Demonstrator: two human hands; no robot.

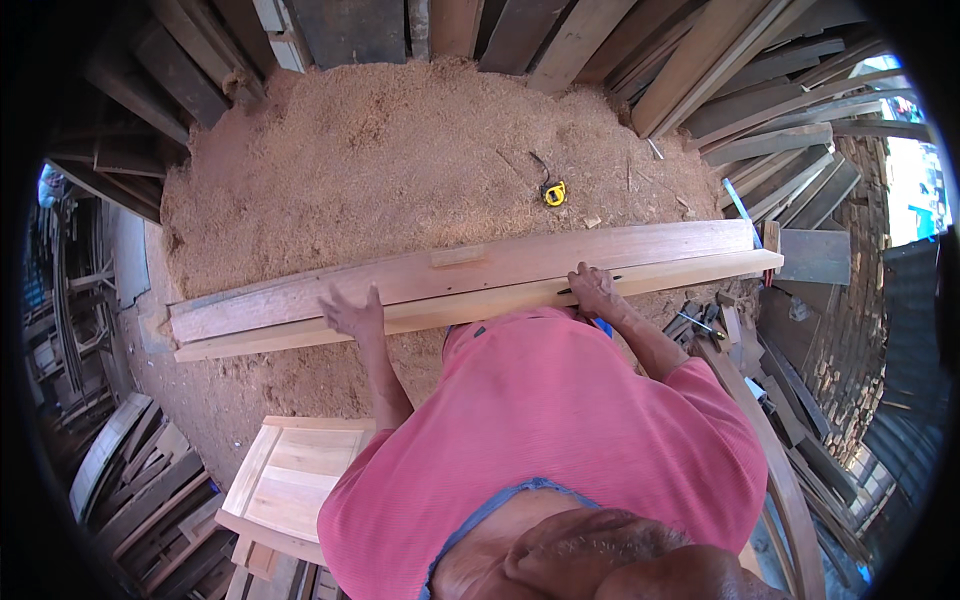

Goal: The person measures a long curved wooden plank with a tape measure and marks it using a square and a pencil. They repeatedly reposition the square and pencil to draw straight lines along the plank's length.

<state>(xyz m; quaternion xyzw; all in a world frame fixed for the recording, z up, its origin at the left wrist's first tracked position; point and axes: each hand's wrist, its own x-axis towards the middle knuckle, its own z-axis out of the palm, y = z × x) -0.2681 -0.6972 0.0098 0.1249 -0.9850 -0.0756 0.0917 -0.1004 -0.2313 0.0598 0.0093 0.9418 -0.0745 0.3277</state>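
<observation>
A long pinkish plank (pixel 600 250) lies crosswise in front of me. A paler, narrower board (pixel 690 272) runs along its near side. My left hand (pixel 355 316) is open, its fingers spread over the two boards left of the middle; whether it presses on them I cannot tell. My right hand (pixel 596 290) is closed around a thin dark pen-like stick (pixel 566 291) at the pale board, right of the middle. On the plank, between my hands, rests a small flat wood offcut (pixel 457 256).
Sawdust (pixel 380 150) spreads beyond the boards, with a yellow and black tape measure (pixel 553 193) on it. Timber (pixel 560 40) leans around the far side. A panelled wooden piece (pixel 300 480) stands near left. Hand tools (pixel 703 325) and scrap wood lie at right.
</observation>
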